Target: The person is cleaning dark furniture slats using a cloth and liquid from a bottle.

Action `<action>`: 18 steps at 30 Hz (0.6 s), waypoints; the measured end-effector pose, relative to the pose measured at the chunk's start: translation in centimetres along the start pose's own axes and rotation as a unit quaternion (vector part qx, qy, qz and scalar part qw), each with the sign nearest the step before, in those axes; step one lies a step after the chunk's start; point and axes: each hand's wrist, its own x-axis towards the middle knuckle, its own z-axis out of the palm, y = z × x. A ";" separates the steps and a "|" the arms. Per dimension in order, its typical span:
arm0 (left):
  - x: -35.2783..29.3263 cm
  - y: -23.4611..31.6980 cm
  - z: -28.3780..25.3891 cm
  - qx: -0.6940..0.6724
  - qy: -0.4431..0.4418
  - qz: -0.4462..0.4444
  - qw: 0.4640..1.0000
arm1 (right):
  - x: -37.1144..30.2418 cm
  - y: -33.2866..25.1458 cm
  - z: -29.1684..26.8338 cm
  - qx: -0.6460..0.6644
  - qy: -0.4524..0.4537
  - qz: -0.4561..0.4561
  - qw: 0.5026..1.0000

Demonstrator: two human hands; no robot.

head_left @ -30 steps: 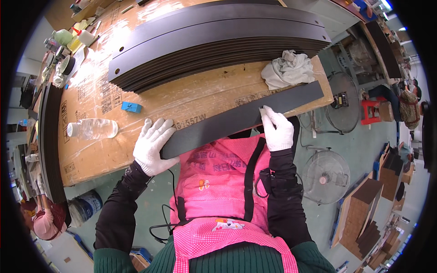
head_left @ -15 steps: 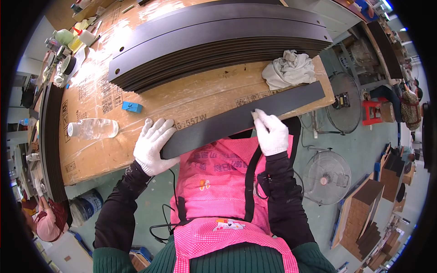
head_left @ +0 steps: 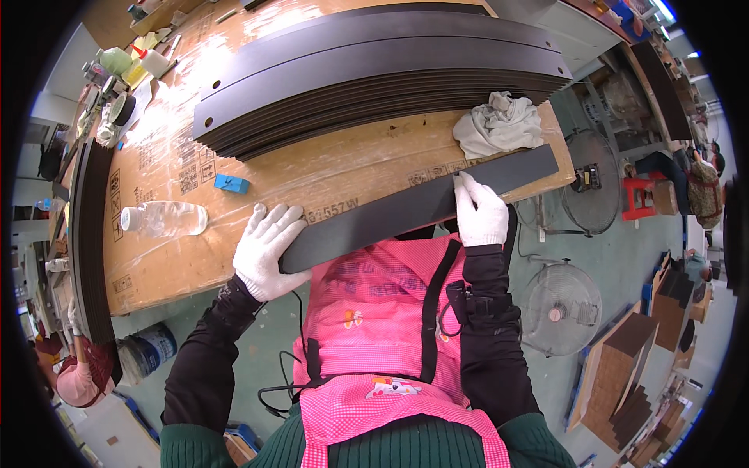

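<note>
A long, flat black board lies slantwise along the near edge of the cardboard-covered table. My left hand, in a white glove, grips its left end, thumb at the near edge and fingers spread along the far side. Farther right, my gloved right hand presses its closed fingertips onto the board's face. Whatever may be pinched in them is hidden. A crumpled white cloth sits just beyond the board's right part.
Behind the board rises a stack of similar dark boards with holes near their ends. To the left are a clear bottle and a small blue block. Floor fans stand at the right; co-workers appear at both sides.
My right hand has slid a little to the right along the board. The left hand keeps its hold on the end. The whole view has shifted slightly.
</note>
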 end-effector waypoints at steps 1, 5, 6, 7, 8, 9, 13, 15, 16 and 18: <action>0.1 0.0 0.1 -0.001 -0.001 0.001 1.000 | -0.3 0.0 0.2 0.002 0.006 -0.011 1.000; -0.1 0.0 0.0 0.006 0.001 0.001 1.000 | -0.1 -0.4 0.4 0.007 0.004 -0.004 1.000; -0.1 0.0 0.0 0.003 0.000 0.001 1.000 | 0.0 -0.4 0.5 0.000 0.008 0.006 1.000; -0.1 -0.1 0.0 0.001 -0.002 0.001 1.000 | -0.1 -0.2 0.6 0.000 0.009 0.007 1.000; 0.0 -0.1 0.0 0.001 -0.002 0.002 1.000 | -0.2 0.0 0.8 -0.009 0.020 -0.002 1.000; 0.1 -0.1 0.2 -0.004 0.000 0.003 1.000 | -0.2 -0.1 0.8 -0.018 0.031 -0.011 0.999; 0.0 -0.1 0.1 -0.005 -0.002 0.002 1.000 | -0.1 -0.5 0.6 -0.018 0.019 -0.008 1.000; 0.0 -0.2 0.2 -0.005 -0.002 0.002 1.000 | -0.2 -0.7 0.7 -0.008 0.021 0.004 1.000; -0.1 -0.2 0.2 -0.005 -0.002 0.001 1.000 | -0.3 -0.7 0.7 -0.009 0.022 0.004 1.000; -0.1 -0.3 0.3 -0.006 0.000 0.001 1.000 | -0.5 -0.6 0.7 0.003 0.025 -0.015 1.000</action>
